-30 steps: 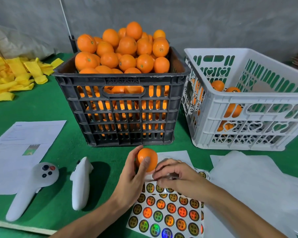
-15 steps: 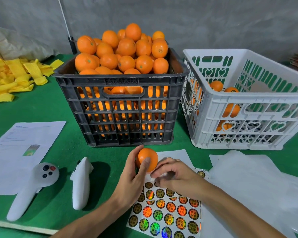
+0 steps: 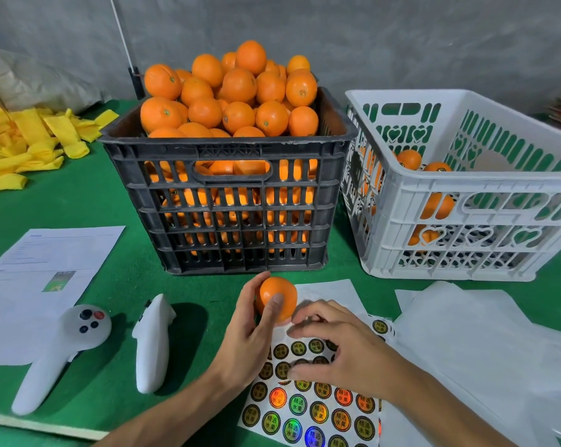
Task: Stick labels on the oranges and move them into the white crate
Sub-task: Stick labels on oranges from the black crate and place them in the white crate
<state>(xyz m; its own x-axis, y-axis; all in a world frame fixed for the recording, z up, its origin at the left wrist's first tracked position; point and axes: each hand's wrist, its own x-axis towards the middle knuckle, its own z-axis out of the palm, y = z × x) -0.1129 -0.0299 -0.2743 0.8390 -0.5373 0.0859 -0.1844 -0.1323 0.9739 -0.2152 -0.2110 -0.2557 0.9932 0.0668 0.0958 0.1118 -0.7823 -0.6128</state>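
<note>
On the green counter (image 3: 118, 195), our left hand (image 3: 250, 337) grips an orange (image 3: 278, 298) between thumb and fingers. At its 4 o'clock our right hand (image 3: 347, 353) hovers over the label sheet (image 3: 308, 411), fingers curled, perhaps pinching a label. The white crate (image 3: 466, 201) sits at 2 o'clock, the black crate (image 3: 227, 201) at 12.

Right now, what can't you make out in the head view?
- Whether the right hand has a label pinched: fingertips blurred and curled over the sticker sheet.
- Whether the held orange is labelled: the left hand covers part of it, the far side is hidden.
- How many oranges are in the white crate: its wall hides most.
- Text on the printed paper: too small.
</note>
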